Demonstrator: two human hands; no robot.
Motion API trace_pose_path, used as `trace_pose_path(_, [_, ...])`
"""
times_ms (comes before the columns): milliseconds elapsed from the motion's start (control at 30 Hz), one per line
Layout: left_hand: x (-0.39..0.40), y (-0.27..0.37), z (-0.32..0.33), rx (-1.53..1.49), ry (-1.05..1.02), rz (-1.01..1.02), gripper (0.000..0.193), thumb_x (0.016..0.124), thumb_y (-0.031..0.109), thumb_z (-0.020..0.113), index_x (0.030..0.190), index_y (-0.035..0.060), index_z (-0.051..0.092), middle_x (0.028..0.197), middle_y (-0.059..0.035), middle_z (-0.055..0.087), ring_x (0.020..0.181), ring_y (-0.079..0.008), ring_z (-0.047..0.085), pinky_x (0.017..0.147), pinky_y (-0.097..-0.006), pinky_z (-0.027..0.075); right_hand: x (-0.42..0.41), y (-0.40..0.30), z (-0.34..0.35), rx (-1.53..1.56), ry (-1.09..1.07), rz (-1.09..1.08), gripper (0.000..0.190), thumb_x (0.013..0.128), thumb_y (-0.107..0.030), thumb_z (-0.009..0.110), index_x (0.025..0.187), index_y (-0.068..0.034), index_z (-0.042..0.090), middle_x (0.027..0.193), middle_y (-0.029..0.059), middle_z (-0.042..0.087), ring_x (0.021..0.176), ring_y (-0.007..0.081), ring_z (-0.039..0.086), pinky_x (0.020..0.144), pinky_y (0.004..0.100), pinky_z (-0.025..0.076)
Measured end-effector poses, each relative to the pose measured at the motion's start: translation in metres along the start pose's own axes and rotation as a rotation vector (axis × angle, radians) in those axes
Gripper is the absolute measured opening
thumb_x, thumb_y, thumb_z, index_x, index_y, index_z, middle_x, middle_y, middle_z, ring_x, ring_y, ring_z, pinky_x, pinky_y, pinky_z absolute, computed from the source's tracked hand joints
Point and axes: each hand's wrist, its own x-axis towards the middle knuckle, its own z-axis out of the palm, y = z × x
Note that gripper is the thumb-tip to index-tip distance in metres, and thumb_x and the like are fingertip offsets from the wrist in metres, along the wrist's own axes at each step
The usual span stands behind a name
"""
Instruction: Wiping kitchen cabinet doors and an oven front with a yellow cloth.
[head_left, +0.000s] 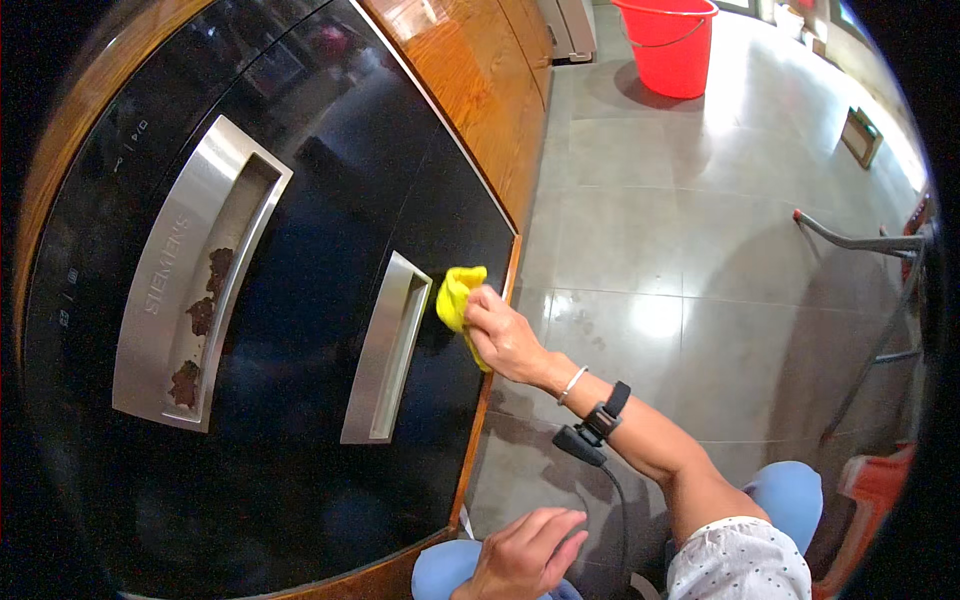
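My right hand (504, 335) grips a bunched yellow cloth (459, 296) against or close to the glossy black front panel (300, 300) of a built-in appliance, near its wood-edged side. Just left of the cloth is the smaller recessed metal handle (386, 352). A larger recessed metal handle (169, 277) lies farther left, with several dark brown patches (200, 315) in its recess. My left hand (525, 551) is low in the view by my knee, empty, with its fingers loosely bent and apart. A band with a black device and a cable is on my right forearm.
Glossy wooden cabinet doors (472, 67) adjoin the panel. A red bucket (670, 49) stands on the grey tiled floor (615, 240), which has wet marks near the cabinet. Metal legs (862, 241) of some furniture are at the right, above a red object (870, 495).
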Motion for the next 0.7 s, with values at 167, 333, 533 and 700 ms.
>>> trace_pose_path(167, [0.001, 0.004, 0.005, 0.005, 0.041, 0.079, 0.019, 0.081, 0.004, 0.066, 0.099, 0.003, 0.062, 0.093, -0.0154, 0.062, 0.085, -0.0342, 0.062, 0.072, -0.0384, 0.051, -0.015, 0.03, -0.015, -0.062, -0.227, 0.541, 0.025, 0.085, -0.022, 0.047, 0.099, -0.003, 0.054, 0.095, 0.0215, 0.059, 0.092, 0.0393, 0.059, 0.082, 0.0474, 0.047])
trace_pose_path(333, [-0.002, 0.0, 0.002, 0.024, 0.03, 0.022, 0.018, 0.081, 0.005, 0.066, 0.099, 0.0027, 0.062, 0.093, -0.0152, 0.062, 0.085, -0.0339, 0.062, 0.072, -0.0379, 0.051, 0.059, 0.027, -0.012, 0.12, 0.235, 0.358, 0.027, 0.089, -0.024, 0.047, 0.103, -0.001, 0.051, 0.102, 0.0221, 0.053, 0.098, 0.039, 0.053, 0.085, 0.0453, 0.042])
trace_pose_path(533, [-0.012, -0.007, -0.003, 0.046, -0.007, -0.057, 0.017, 0.082, 0.006, 0.066, 0.098, 0.0034, 0.062, 0.093, -0.0142, 0.063, 0.083, -0.0335, 0.063, 0.072, -0.0377, 0.051, 0.115, 0.068, 0.001, 0.234, 0.367, 0.37, 0.033, 0.088, -0.02, 0.052, 0.116, -0.003, 0.055, 0.119, 0.0223, 0.048, 0.111, 0.0383, 0.045, 0.099, 0.044, 0.037])
trace_pose_path(700, [-0.012, -0.017, -0.007, 0.0, 0.015, -0.089, 0.016, 0.082, 0.007, 0.066, 0.098, 0.0043, 0.063, 0.093, -0.0144, 0.063, 0.082, -0.0335, 0.063, 0.071, -0.0383, 0.052, 0.077, 0.048, 0.029, 0.046, 0.378, 0.148, 0.029, 0.085, -0.011, 0.049, 0.111, 0.003, 0.052, 0.12, 0.0213, 0.046, 0.111, 0.0387, 0.045, 0.099, 0.0427, 0.038])
